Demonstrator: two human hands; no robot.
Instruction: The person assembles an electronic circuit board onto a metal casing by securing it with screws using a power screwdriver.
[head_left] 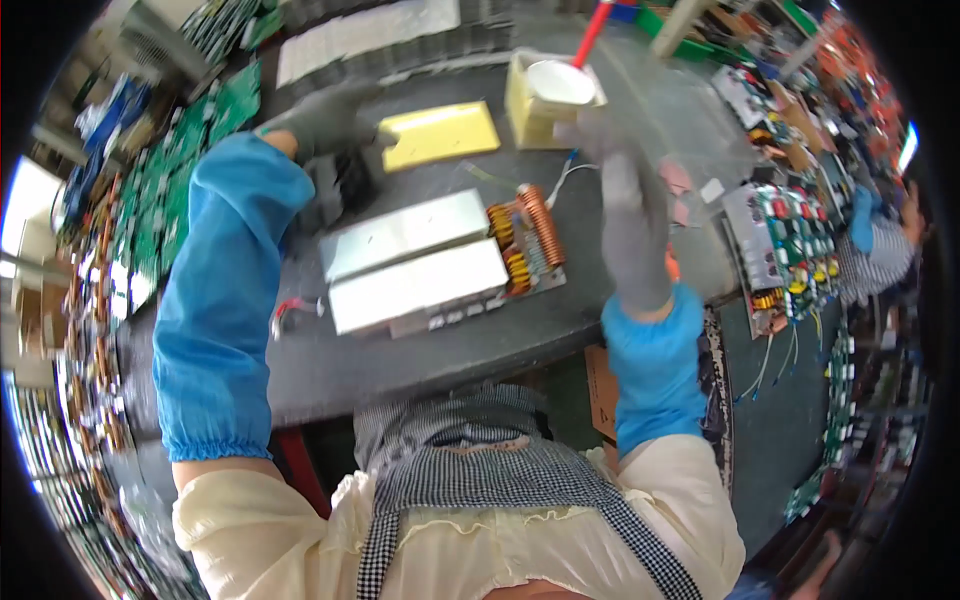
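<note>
My left hand [335, 122], in a grey glove, is at the left end of a flat yellow sheet [445, 135], its fingertips closed over that edge. Beneath that hand sits a black block-like object [345, 185]. My right hand [622, 190], also gloved in grey, reaches forward beside a yellow box [525, 115] that holds a white tub [560, 83]. Motion smears its fingers. From the tub sticks a red handle [594, 32]. In front of me lies a circuit board assembly with silver metal heat sinks [420, 285], yellow-black coils and a copper-wound coil [541, 226].
Green circuit boards [185, 160] are laid along the left. Another populated board [785, 245] lies to the right, near a co-worker in blue sleeves [862, 218]. Pink scraps [677, 178] are beyond my right wrist. A red-and-white wire piece [293, 312] lies near the table edge.
</note>
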